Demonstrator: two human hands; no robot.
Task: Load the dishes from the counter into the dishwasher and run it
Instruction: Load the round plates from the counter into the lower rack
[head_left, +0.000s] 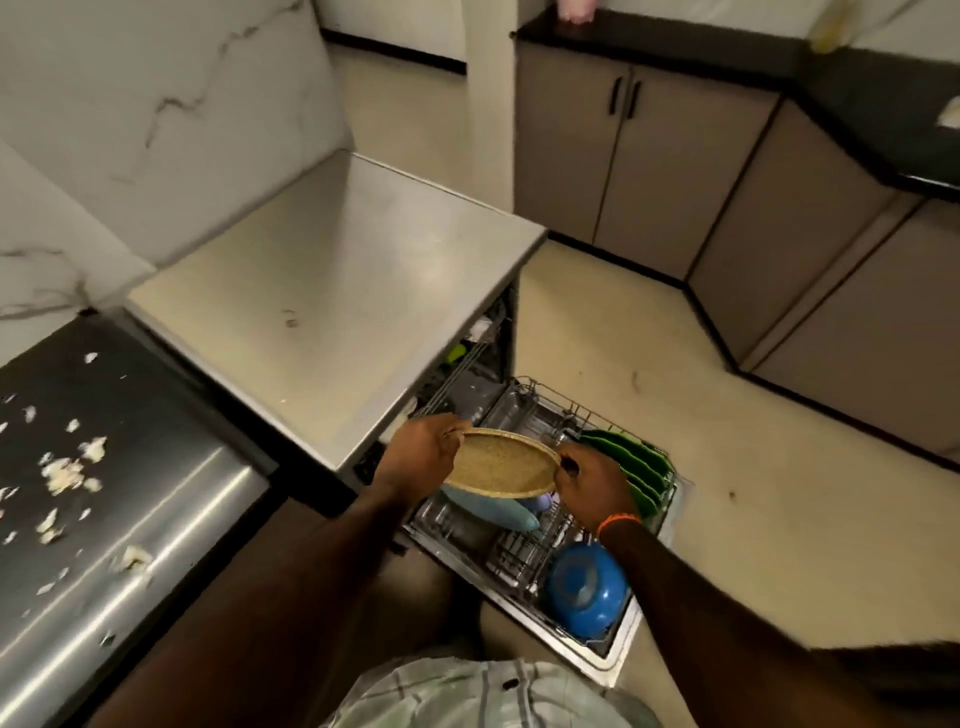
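I hold a tan speckled plate (500, 462) above the pulled-out lower rack (519, 556) of the open dishwasher. My left hand (418, 452) grips its left rim and my right hand (592, 486) pinches its right rim. In the rack stand several green plates (631, 467) on edge at the right, a light blue dish (493, 506) lies under the tan plate, and a blue bowl (584, 590) sits upside down at the near end. The upper rack (467, 358) shows partly under the counter, with a green item in it.
A steel counter (332, 291) tops the dishwasher. To the left, a dark steel surface (104, 493) carries scattered white food scraps. Beige cabinets (649, 156) under a black countertop line the far and right walls. Cream floor lies between them and the dishwasher.
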